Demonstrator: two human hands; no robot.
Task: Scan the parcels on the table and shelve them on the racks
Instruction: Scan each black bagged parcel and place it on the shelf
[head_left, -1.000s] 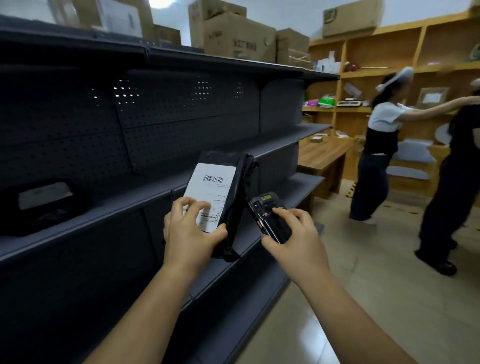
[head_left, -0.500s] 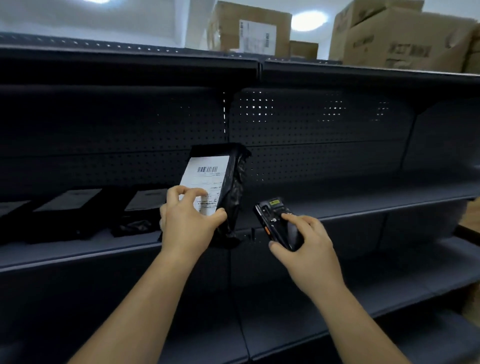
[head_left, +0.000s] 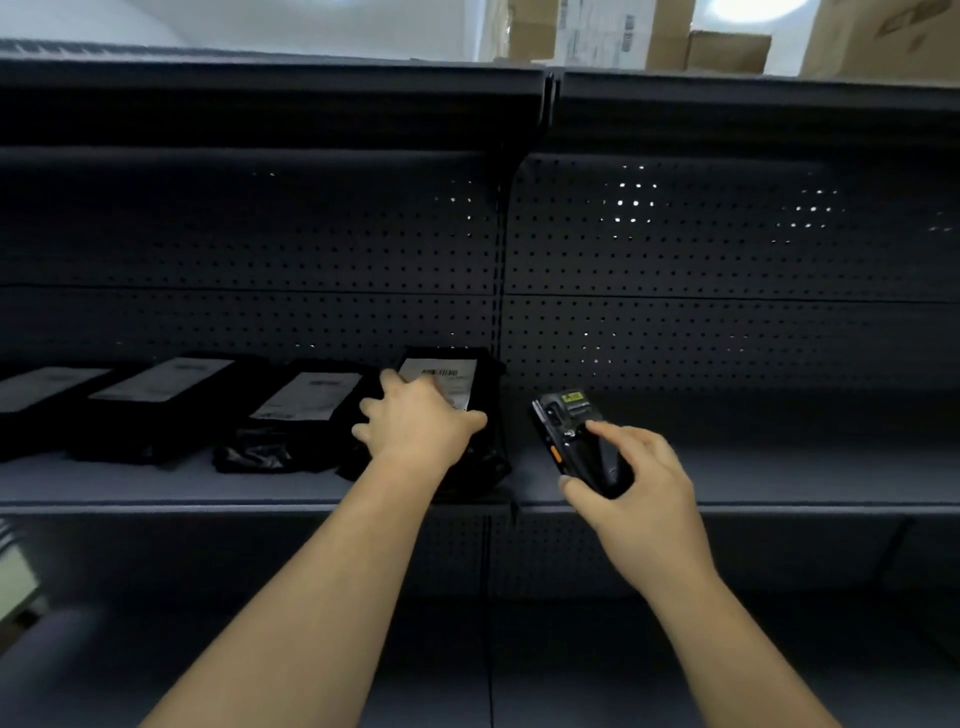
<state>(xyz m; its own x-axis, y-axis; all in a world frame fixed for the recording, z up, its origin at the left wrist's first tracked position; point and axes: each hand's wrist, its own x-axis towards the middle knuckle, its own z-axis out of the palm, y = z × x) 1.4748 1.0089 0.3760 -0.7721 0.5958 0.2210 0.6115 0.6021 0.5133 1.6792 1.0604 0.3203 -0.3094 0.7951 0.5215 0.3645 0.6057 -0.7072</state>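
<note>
A black parcel (head_left: 467, 379) with a white barcode label lies flat on the dark rack shelf (head_left: 753, 480), at the right end of a row of parcels. My left hand (head_left: 418, 423) lies on top of it, fingers spread over the label and thumb at its right edge. My right hand (head_left: 631, 478) grips a black handheld scanner (head_left: 576, 439) just right of the parcel, above the shelf's front edge, thumb on its face.
Three more black labelled parcels (head_left: 306, 410) (head_left: 161, 395) (head_left: 41, 395) lie in a row to the left on the same shelf. Cardboard boxes (head_left: 727, 49) stand on the rack's top. A lower shelf (head_left: 623, 675) runs below my arms.
My left hand has carried the parcel from upright in front of the rack down flat onto the shelf beside the others. The scanner hand stayed to its right. My view turned to face the rack.
</note>
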